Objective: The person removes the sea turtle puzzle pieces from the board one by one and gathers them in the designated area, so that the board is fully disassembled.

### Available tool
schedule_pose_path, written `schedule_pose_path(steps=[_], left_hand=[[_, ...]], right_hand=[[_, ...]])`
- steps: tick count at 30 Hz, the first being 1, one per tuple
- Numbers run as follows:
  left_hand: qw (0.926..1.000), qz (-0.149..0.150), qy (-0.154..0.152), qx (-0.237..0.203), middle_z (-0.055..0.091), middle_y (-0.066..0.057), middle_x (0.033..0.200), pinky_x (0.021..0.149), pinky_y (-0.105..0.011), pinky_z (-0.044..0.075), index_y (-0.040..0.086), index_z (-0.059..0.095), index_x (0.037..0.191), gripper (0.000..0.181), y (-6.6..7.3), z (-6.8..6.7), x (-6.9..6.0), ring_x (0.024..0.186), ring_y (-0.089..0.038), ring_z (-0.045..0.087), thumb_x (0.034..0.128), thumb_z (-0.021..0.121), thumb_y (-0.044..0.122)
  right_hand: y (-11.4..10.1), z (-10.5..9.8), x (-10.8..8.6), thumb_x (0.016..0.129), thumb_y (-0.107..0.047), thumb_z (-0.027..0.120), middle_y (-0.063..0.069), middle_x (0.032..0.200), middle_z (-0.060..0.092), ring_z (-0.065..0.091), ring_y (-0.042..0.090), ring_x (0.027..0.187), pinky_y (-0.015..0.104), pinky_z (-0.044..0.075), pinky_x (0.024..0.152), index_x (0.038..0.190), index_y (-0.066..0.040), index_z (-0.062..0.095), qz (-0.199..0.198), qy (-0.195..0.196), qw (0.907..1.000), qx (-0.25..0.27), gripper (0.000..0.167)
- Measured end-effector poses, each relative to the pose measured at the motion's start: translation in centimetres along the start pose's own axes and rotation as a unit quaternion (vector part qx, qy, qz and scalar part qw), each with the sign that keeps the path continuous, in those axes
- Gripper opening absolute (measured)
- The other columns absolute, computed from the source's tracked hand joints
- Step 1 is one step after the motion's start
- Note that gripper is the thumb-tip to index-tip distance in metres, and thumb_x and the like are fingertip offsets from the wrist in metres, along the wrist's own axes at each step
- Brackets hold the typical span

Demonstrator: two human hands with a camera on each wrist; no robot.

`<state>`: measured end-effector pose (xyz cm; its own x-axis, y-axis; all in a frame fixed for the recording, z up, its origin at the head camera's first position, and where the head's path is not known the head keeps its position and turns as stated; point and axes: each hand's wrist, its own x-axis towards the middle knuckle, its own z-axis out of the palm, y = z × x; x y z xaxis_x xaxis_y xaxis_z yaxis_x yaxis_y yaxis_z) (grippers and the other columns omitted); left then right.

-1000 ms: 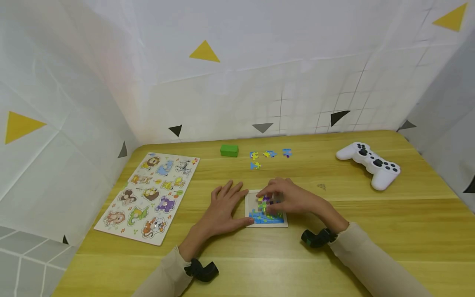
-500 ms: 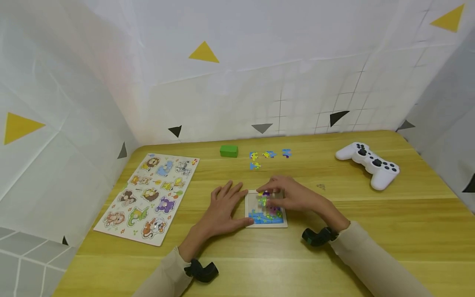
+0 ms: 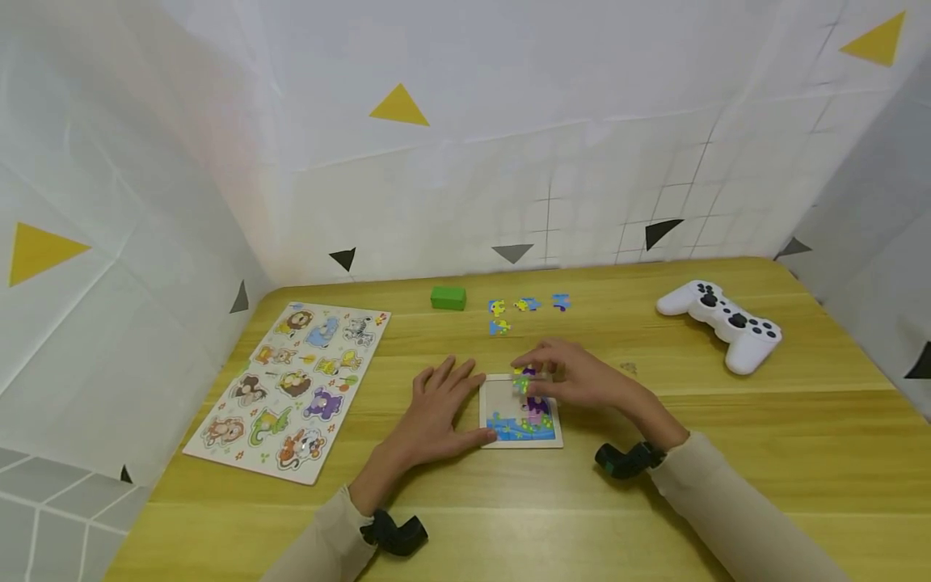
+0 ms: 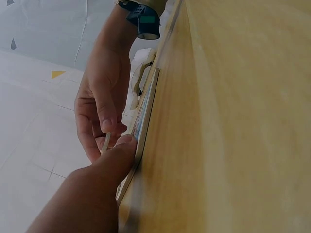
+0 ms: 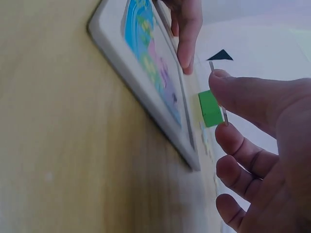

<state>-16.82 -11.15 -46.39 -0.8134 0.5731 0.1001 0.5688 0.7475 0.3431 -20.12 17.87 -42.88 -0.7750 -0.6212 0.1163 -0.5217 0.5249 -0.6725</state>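
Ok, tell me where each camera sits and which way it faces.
Head: worn on the head, facing forward and down at the table and puzzle tray; left hand, right hand pinching a puzzle piece, and sleeves show.
Left wrist: on that wrist, facing along the puzzle tray; part of the left hand is near, the right hand beyond.
Right wrist: on that wrist, facing past the right fingers to the puzzle tray; left hand shows at the top.
Shared: head and right wrist views both show the green block.
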Motion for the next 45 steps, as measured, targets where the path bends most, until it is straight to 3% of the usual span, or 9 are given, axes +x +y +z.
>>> schedule_pose_path(steps=[8,15,23,36,45], left_hand=[[1.0,-0.002,-0.001,-0.003,0.027,-0.003,0.169,0.121,-0.059,0.012,0.024,0.039,0.158,0.089,-0.1,0.1,-0.2,0.159,-0.033,0.014,0.0867,0.059,0.073],[1.0,0.001,0.001,-0.005,0.028,-0.004,0.169,0.121,-0.06,0.013,0.024,0.039,0.158,0.089,-0.1,0.0,-0.3,0.159,-0.033,0.014,0.0868,0.059,0.073],[1.0,0.0,-0.003,-0.008,0.027,-0.003,0.169,0.121,-0.059,0.012,0.024,0.039,0.158,0.089,0.1,0.0,-0.2,0.159,-0.033,0.013,0.0869,0.059,0.073],[1.0,-0.001,-0.007,-0.007,0.026,-0.003,0.17,0.122,-0.059,0.011,0.024,0.038,0.158,0.09,0.0,0.0,-0.1,0.159,-0.032,0.012,0.0866,0.06,0.073],[1.0,0.0,-0.003,-0.006,0.027,-0.003,0.169,0.122,-0.06,0.012,0.023,0.038,0.158,0.09,0.0,-0.1,-0.1,0.159,-0.033,0.013,0.0866,0.06,0.072]], right_hand=[[1.8,-0.3,0.0,0.094,-0.025,0.075,-0.002,0.112,0.069,0.061,0.016,0.1,0.035,0.052,0.089,0.133,-0.014,0.068,0.023,0.022,0.9995,-0.002,0.042],[3.0,-0.8,0.1,0.094,-0.022,0.075,0.0,0.106,0.066,0.058,0.016,0.094,0.033,0.049,0.082,0.132,-0.014,0.069,0.038,0.039,0.9985,-0.006,0.04],[3.7,-1.3,1.1,0.093,-0.021,0.076,0.003,0.099,0.063,0.05,0.017,0.085,0.028,0.044,0.074,0.131,-0.012,0.07,0.033,0.045,0.9981,-0.023,0.04],[4.7,-1.7,2.9,0.093,-0.019,0.075,0.005,0.1,0.065,0.052,0.016,0.086,0.03,0.043,0.075,0.13,-0.011,0.07,0.011,0.048,0.9964,-0.069,0.038],[5.1,-2.1,3.9,0.091,-0.017,0.077,0.006,0.099,0.065,0.052,0.018,0.085,0.031,0.042,0.073,0.127,-0.011,0.072,0.019,0.047,0.9955,-0.08,0.037]])
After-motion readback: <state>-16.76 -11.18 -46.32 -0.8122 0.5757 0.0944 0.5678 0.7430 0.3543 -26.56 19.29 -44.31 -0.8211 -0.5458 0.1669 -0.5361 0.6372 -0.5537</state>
